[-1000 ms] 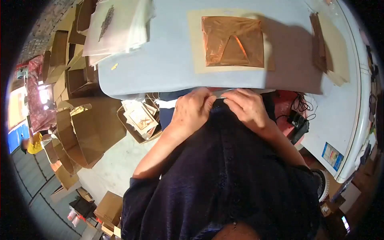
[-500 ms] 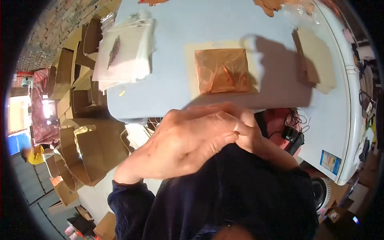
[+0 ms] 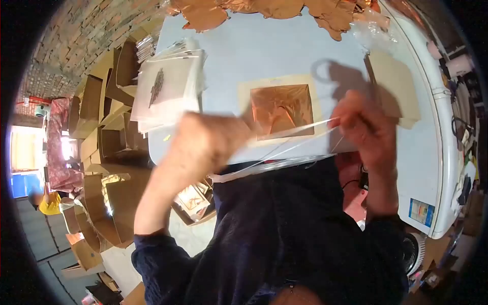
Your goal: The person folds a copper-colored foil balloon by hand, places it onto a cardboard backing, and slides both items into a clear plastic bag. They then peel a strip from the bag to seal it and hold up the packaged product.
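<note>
Between my two hands stretches a clear plastic bag (image 3: 284, 165), pulled into a thin, wide opening in front of my body. My left hand (image 3: 206, 145), blurred by motion, is closed on its left end. On the other end the fingers of my right hand (image 3: 363, 127) are pinched. Just beyond lies a flat square packet wrapped in shiny copper-coloured foil (image 3: 279, 107), resting on a beige sheet (image 3: 245, 99) on the light blue table (image 3: 274, 51). The bag partly crosses the packet's near edge in view.
A stack of translucent printed bags (image 3: 173, 86) is at the table's left. Copper foil pieces (image 3: 277, 7) line the far edge, with crumpled clear plastic (image 3: 373, 31) beside them. Beige sheets (image 3: 394, 84) lie right. Open cardboard boxes (image 3: 119, 198) stand left of the table.
My hands were together in front of my body; now they are apart, with the clear plastic stretched between them. The view has shifted slightly, showing more foil at the far edge.
</note>
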The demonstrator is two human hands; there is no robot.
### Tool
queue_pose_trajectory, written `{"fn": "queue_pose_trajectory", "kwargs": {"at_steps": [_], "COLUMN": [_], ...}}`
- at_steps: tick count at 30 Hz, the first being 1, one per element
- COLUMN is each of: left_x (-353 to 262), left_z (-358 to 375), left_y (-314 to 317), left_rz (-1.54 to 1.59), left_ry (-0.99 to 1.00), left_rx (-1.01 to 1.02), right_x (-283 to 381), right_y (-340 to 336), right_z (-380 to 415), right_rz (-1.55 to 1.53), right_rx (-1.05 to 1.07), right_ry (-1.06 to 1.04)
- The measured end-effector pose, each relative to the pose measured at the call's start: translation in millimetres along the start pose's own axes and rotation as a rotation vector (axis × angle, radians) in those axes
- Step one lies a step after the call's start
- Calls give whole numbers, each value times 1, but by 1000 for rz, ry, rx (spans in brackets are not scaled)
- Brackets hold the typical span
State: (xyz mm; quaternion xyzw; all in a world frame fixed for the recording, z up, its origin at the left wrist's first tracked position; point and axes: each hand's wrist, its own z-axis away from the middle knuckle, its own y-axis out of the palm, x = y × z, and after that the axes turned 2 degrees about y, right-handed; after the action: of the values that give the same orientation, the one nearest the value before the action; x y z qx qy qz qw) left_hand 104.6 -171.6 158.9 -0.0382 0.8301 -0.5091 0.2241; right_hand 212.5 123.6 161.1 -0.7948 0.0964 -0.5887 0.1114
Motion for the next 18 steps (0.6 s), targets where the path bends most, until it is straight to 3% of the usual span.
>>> {"fn": "queue_pose_trajectory", "kwargs": {"at_steps": [1,3,4,5,7,9,11,12,16,18], "left_x": [-15,-40,-43,-44,-29,-12,3,1,-14,-9], "left_z": [-3,-16,-22,-28,-38,-43,-39,-37,-35,-37], "left_y": [15,4,2,2,2,8,19,19,21,21], "left_rz": [173,522,556,588,509,314,342,373,458,456], "left_ry": [115,85,106,124,107,20,18,14,46,80], "left_rx": [4,119,32,-56,-241,-316,-267,-254,-240,-290], "right_x": [0,-11,-22,-31,-47,-7,22,10,8,-29], "right_y": [1,17,33,45,94,82,59,53,36,83], "right_z": [-5,-13,-17,-18,-3,0,-13,-13,-36,-12], "right_rz": [23,8,-30,130,-189,-155,-61,-20,-163,-232], "right_rx": [-19,-34,-29,60,97,403,317,161,83,181], "right_ry": [-32,-57,-53,-128,-88,-72,-297,-413,133,78]}}
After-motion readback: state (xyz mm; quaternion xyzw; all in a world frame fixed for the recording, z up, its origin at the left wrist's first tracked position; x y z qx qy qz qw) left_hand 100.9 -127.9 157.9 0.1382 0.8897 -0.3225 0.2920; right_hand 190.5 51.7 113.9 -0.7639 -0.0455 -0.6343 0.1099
